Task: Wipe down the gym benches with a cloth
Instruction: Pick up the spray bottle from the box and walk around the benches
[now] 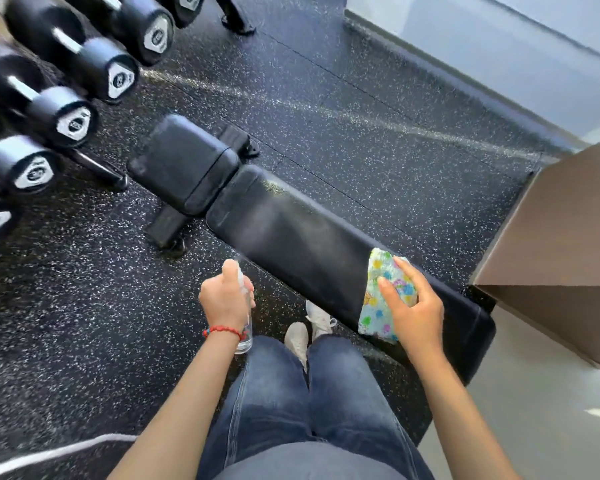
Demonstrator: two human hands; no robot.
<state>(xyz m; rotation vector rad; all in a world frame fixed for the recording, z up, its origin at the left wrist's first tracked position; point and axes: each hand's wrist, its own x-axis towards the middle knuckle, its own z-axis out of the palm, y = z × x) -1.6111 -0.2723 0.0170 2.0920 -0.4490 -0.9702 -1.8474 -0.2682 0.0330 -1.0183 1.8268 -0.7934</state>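
A black padded gym bench (291, 237) runs diagonally across the speckled floor, its seat pad (184, 164) at the upper left. My right hand (413, 306) presses a folded colourful patterned cloth (383, 299) against the bench's near edge toward its right end. My left hand (224, 299), with a red bracelet on the wrist, grips a clear spray bottle (245, 327) just left of the bench. A faint mist hangs over the long pad.
A rack of black dumbbells (73, 123) fills the upper left. A brown box-like corner (551, 258) juts in at the right beside the bench end. My legs and white shoes (305, 330) stand close to the bench. A wall base (465, 91) runs along the back.
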